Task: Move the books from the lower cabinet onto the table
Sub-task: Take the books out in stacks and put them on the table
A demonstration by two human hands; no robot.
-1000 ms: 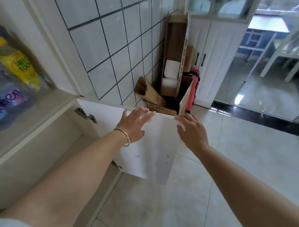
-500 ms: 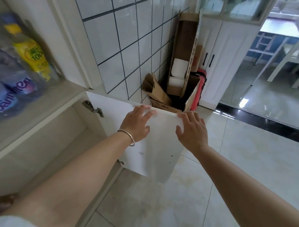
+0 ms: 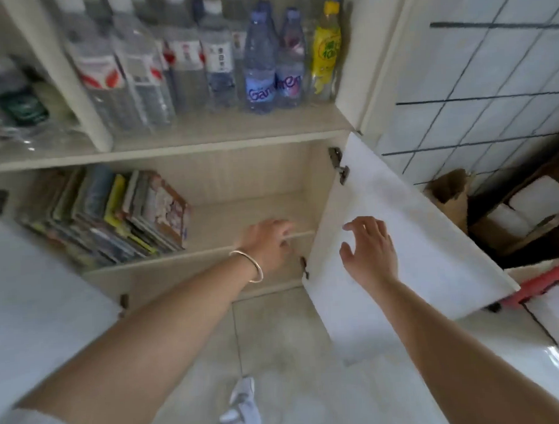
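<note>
**Cabinet open, books not yet touched**

Nearest the cabinet door [image 3: 401,238], the right hand [image 3: 368,256] lies spread over its smooth white panel, fingers apart, gripping nothing; whether the palm presses the panel cannot be told. Just left of the door's hinged edge, the left hand [image 3: 268,244] — a thin metal bangle [image 3: 250,266] on its wrist — reaches over the lower cabinet's pale wood-grain shelf [image 3: 249,214], fingers loose and empty. The books [image 3: 112,216] stand farther in and well left of the door, a leaning row of thin glossy volumes, spines tilted, long axes roughly upright. The left hand is nearer them; its reach must carry leftward. Above the door's top edge, clear plastic bottles [image 3: 259,62] — blurred — line the upper shelf.
</note>
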